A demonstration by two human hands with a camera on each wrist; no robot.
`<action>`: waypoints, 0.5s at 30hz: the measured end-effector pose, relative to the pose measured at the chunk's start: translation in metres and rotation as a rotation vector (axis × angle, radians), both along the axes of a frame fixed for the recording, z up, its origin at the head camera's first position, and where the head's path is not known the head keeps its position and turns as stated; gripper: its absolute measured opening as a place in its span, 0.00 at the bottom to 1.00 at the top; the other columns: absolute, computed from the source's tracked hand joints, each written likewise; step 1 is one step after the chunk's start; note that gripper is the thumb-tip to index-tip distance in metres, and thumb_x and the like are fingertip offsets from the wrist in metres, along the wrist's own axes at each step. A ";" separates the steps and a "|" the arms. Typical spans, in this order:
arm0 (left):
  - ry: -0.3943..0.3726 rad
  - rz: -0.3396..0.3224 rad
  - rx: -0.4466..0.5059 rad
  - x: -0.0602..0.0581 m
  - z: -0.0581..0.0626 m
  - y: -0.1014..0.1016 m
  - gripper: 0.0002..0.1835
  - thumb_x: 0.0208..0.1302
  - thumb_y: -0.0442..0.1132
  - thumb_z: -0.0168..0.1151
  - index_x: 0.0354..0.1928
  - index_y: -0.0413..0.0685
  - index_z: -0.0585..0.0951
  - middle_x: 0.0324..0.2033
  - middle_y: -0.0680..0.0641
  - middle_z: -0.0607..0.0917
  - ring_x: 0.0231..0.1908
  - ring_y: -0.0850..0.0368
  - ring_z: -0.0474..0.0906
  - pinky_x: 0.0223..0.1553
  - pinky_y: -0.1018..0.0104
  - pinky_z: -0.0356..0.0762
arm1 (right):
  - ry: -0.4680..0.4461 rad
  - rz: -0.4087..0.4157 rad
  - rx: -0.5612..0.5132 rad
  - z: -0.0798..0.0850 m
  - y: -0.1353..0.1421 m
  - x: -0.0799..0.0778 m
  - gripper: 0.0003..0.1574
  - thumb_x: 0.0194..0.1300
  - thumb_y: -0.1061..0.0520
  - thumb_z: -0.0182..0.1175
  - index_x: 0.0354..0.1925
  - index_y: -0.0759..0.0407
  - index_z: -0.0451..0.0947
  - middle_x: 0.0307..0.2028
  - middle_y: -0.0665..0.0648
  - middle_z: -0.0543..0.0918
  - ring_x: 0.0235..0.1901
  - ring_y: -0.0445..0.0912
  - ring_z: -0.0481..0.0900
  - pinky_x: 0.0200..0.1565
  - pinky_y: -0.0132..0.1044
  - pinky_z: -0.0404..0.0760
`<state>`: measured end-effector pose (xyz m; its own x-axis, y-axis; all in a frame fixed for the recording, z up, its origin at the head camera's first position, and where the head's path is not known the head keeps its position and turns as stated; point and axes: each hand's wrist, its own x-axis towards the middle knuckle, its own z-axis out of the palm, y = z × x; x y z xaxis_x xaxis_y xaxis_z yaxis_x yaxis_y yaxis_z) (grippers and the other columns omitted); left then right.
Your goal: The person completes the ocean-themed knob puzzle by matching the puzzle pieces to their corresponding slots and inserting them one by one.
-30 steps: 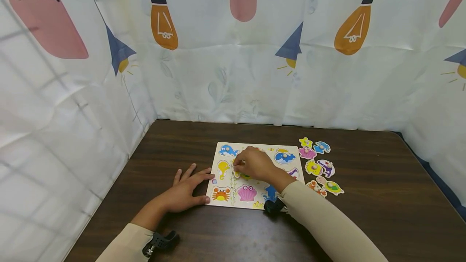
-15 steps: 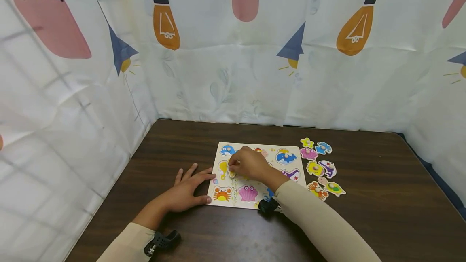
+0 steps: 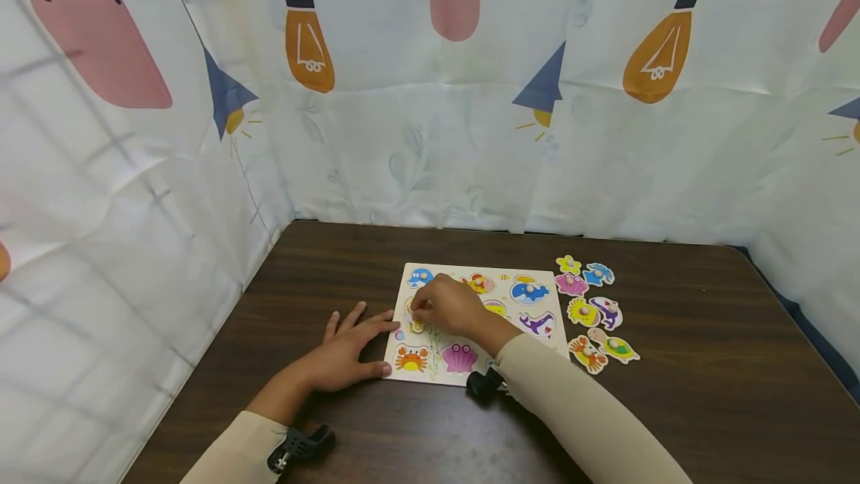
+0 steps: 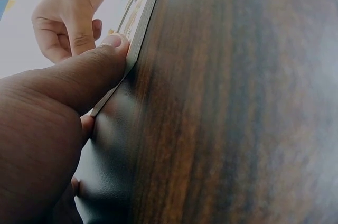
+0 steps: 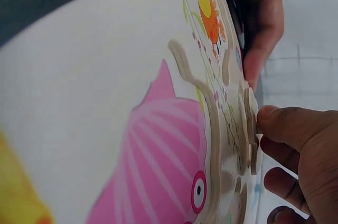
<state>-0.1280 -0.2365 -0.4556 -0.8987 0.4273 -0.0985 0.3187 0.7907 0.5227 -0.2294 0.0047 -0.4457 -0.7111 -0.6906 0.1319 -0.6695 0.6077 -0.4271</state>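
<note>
A pale wooden puzzle board [image 3: 433,375] with sea-animal pictures lies on the table. My right hand [image 3: 453,308] pinches a yellow seahorse puzzle piece [image 3: 415,323] over the seahorse place at the board's left; in the right wrist view the thin piece [image 5: 251,123] is edge-on at the thumb tip, close to the board surface. Whether it sits in its recess cannot be told. My left hand [image 3: 339,355] lies with fingers spread at the board's left edge, thumb [image 4: 113,49] and fingertips touching it. A blue whale piece [image 3: 422,277] with a knob is at the board's top left.
Right of the board lie several loose pieces, among them a yellow star [image 3: 568,264], a pink shell [image 3: 572,284], a purple dolphin [image 3: 608,312], a crab [image 3: 587,354] and a green turtle [image 3: 619,349]. Patterned curtains [image 3: 403,155] stand behind and beside the table [image 3: 705,364].
My right hand has moved left across the board with the seahorse piece, from beside the seahorse picture to over it. The left hand stays at the board's edge.
</note>
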 end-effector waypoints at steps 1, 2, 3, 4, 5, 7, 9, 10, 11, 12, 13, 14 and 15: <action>0.001 0.000 -0.003 0.000 0.000 0.000 0.38 0.65 0.59 0.69 0.75 0.66 0.69 0.79 0.53 0.59 0.78 0.34 0.36 0.68 0.26 0.23 | -0.003 0.001 0.001 0.000 -0.001 0.000 0.02 0.65 0.50 0.72 0.37 0.43 0.91 0.33 0.35 0.84 0.37 0.36 0.73 0.33 0.30 0.76; 0.002 -0.001 -0.002 0.000 0.000 0.000 0.38 0.65 0.59 0.69 0.75 0.66 0.69 0.79 0.53 0.59 0.78 0.34 0.36 0.68 0.26 0.23 | -0.007 0.001 0.003 0.000 -0.002 0.001 0.03 0.65 0.50 0.72 0.37 0.43 0.91 0.34 0.35 0.84 0.37 0.36 0.73 0.33 0.30 0.76; 0.002 -0.001 0.000 0.000 0.000 0.000 0.38 0.65 0.59 0.69 0.75 0.66 0.69 0.79 0.53 0.59 0.78 0.34 0.36 0.68 0.26 0.23 | -0.008 -0.002 0.009 0.000 -0.003 0.001 0.03 0.65 0.49 0.72 0.38 0.43 0.91 0.34 0.35 0.84 0.37 0.36 0.73 0.33 0.30 0.76; 0.003 -0.002 0.001 0.000 -0.001 0.000 0.38 0.65 0.59 0.69 0.75 0.66 0.69 0.79 0.53 0.59 0.78 0.34 0.36 0.68 0.26 0.23 | -0.009 -0.006 0.014 0.000 -0.004 0.001 0.03 0.65 0.49 0.72 0.37 0.43 0.91 0.34 0.35 0.83 0.37 0.36 0.73 0.33 0.30 0.76; 0.001 -0.001 -0.002 0.000 -0.001 0.001 0.38 0.65 0.59 0.69 0.76 0.66 0.68 0.79 0.54 0.59 0.78 0.35 0.36 0.68 0.27 0.23 | -0.010 -0.008 0.017 0.000 -0.005 0.002 0.02 0.65 0.49 0.72 0.37 0.43 0.91 0.34 0.35 0.83 0.37 0.36 0.73 0.33 0.31 0.76; 0.002 -0.003 0.002 0.000 -0.002 0.001 0.38 0.65 0.59 0.69 0.75 0.66 0.68 0.79 0.54 0.59 0.78 0.34 0.36 0.68 0.26 0.23 | -0.011 -0.015 0.023 0.001 -0.006 0.002 0.02 0.65 0.49 0.72 0.37 0.42 0.91 0.34 0.35 0.83 0.36 0.37 0.73 0.32 0.31 0.76; 0.001 -0.003 0.011 0.000 -0.002 0.001 0.38 0.65 0.59 0.69 0.75 0.66 0.69 0.78 0.54 0.59 0.78 0.34 0.36 0.68 0.26 0.22 | -0.010 -0.013 0.021 0.001 -0.007 0.003 0.02 0.65 0.50 0.72 0.37 0.43 0.91 0.34 0.35 0.83 0.36 0.36 0.73 0.32 0.31 0.76; 0.001 -0.004 0.011 0.000 -0.002 0.001 0.38 0.65 0.60 0.69 0.75 0.66 0.69 0.79 0.54 0.59 0.78 0.34 0.36 0.68 0.26 0.22 | -0.008 -0.012 0.023 0.001 -0.008 0.003 0.02 0.65 0.50 0.72 0.37 0.43 0.91 0.33 0.35 0.83 0.36 0.36 0.73 0.33 0.31 0.76; 0.000 -0.003 0.011 0.000 -0.002 0.001 0.38 0.65 0.60 0.69 0.75 0.66 0.69 0.79 0.54 0.59 0.78 0.34 0.36 0.68 0.26 0.22 | -0.008 -0.011 0.024 0.001 -0.009 0.003 0.02 0.66 0.50 0.72 0.37 0.43 0.91 0.33 0.35 0.83 0.36 0.37 0.73 0.33 0.31 0.76; 0.000 -0.003 0.011 0.001 -0.001 0.001 0.38 0.65 0.60 0.69 0.75 0.66 0.69 0.79 0.54 0.59 0.78 0.34 0.36 0.68 0.26 0.22 | -0.011 -0.011 0.025 0.001 -0.009 0.003 0.03 0.66 0.49 0.71 0.37 0.44 0.91 0.33 0.35 0.83 0.36 0.37 0.73 0.33 0.31 0.76; -0.001 -0.002 0.010 0.001 -0.001 0.000 0.38 0.65 0.60 0.69 0.75 0.66 0.69 0.79 0.54 0.59 0.78 0.34 0.36 0.68 0.26 0.22 | -0.015 -0.012 0.024 0.000 -0.010 0.003 0.03 0.66 0.49 0.71 0.36 0.44 0.90 0.32 0.35 0.82 0.36 0.37 0.73 0.33 0.31 0.76; -0.003 -0.002 0.009 0.001 -0.001 0.000 0.38 0.65 0.60 0.69 0.75 0.66 0.69 0.79 0.54 0.59 0.78 0.34 0.36 0.68 0.27 0.22 | -0.019 -0.014 0.024 -0.001 -0.010 0.002 0.03 0.66 0.49 0.71 0.36 0.44 0.90 0.32 0.35 0.82 0.36 0.37 0.73 0.33 0.31 0.76; -0.003 -0.001 0.008 0.000 -0.001 0.001 0.38 0.65 0.60 0.69 0.75 0.66 0.69 0.79 0.54 0.59 0.78 0.34 0.36 0.68 0.27 0.22 | -0.020 -0.020 0.027 -0.001 -0.011 0.002 0.04 0.67 0.48 0.71 0.36 0.44 0.90 0.32 0.35 0.81 0.36 0.37 0.73 0.33 0.31 0.76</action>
<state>-0.1276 -0.2360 -0.4567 -0.8978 0.4293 -0.0979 0.3182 0.7863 0.5296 -0.2269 -0.0061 -0.4469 -0.7270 -0.6795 0.0990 -0.6485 0.6321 -0.4241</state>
